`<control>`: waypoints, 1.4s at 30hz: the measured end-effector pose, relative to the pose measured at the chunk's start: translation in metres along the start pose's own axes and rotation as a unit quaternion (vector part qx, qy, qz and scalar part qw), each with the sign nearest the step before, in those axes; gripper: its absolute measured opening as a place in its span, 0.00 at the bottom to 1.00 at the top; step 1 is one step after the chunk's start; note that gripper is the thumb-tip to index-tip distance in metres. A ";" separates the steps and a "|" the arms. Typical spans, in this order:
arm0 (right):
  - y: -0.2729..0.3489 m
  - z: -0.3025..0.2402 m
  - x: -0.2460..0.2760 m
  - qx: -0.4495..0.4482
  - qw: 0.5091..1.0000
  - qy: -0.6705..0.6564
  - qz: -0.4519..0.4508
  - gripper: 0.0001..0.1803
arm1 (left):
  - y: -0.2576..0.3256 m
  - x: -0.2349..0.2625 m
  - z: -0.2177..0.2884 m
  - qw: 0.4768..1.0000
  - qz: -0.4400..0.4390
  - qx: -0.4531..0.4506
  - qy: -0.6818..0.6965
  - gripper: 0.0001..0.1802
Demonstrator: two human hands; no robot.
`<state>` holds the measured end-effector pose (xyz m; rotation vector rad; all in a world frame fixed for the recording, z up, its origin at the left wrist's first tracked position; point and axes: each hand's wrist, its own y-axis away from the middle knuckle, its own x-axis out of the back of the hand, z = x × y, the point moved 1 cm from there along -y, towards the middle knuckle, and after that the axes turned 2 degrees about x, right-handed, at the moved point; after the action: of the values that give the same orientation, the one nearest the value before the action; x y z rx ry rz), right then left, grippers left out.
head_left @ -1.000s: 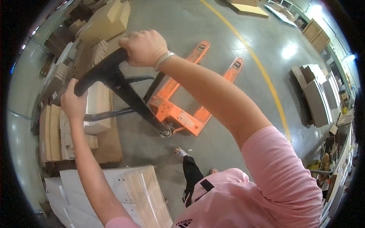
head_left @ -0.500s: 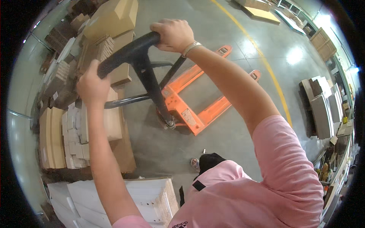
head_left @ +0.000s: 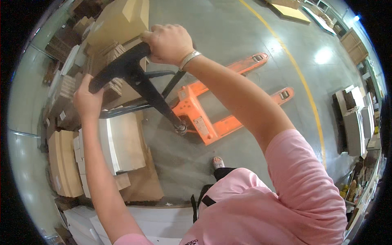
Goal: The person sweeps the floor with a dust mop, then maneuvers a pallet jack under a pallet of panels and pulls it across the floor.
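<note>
An orange pallet jack (head_left: 212, 110) stands on the grey concrete floor, its two forks pointing up and to the right. Its black handle (head_left: 122, 67) tilts toward me. My left hand (head_left: 86, 100) is closed around the handle's left end. My right hand (head_left: 168, 43), with a pale band at the wrist, grips the right end. My pink shirt and one foot (head_left: 217, 162) show below.
Stacks of flat cardboard and white boards (head_left: 118, 143) crowd the left side, with brown boxes (head_left: 118, 20) behind the handle. A yellow floor line (head_left: 302, 81) runs diagonally on the right. Grey cabinets and boxes (head_left: 353, 118) line the right edge.
The handle and both hands have shifted rightward and upward in view. The pallet jack has rolled right across the floor, and I have stepped along with it.
</note>
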<state>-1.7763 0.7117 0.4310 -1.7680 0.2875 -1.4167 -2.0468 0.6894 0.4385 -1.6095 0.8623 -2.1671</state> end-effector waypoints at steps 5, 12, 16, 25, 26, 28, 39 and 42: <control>-0.052 0.016 -0.052 -0.008 1.000 0.000 -0.004 0.13 | -0.067 -0.043 -0.037 0.999 -0.025 0.040 -0.016 0.18; -0.129 0.038 -0.133 -0.051 0.998 0.027 -0.003 0.13 | -0.168 -0.109 -0.104 0.996 -0.011 -0.052 0.067 0.16; -0.173 0.052 -0.176 -0.078 0.995 0.064 -0.001 0.12 | -0.231 -0.152 -0.143 0.993 -0.037 -0.057 0.100 0.15; -0.267 0.099 -0.271 -0.157 0.976 0.153 0.015 0.11 | -0.375 -0.253 -0.195 0.972 -0.047 -0.141 0.182 0.10; -0.277 0.107 -0.280 -0.159 0.974 0.158 0.015 0.11 | -0.390 -0.264 -0.198 0.970 -0.051 -0.146 0.189 0.10; -0.294 0.123 -0.296 -0.166 0.972 0.168 0.015 0.12 | -0.419 -0.285 -0.200 0.972 -0.046 -0.142 0.180 0.09; -0.355 0.201 -0.368 -0.196 0.959 0.198 0.043 0.11 | -0.539 -0.399 -0.214 0.949 -0.068 -0.201 0.232 0.12; -0.372 0.216 -0.387 -0.213 0.953 0.207 0.059 0.09 | -0.570 -0.420 -0.215 0.939 -0.096 -0.216 0.248 0.13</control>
<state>-1.8290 1.2874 0.4226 -1.7261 0.9679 -1.7231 -2.0527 1.4294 0.4378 -1.3733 1.4700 -2.7315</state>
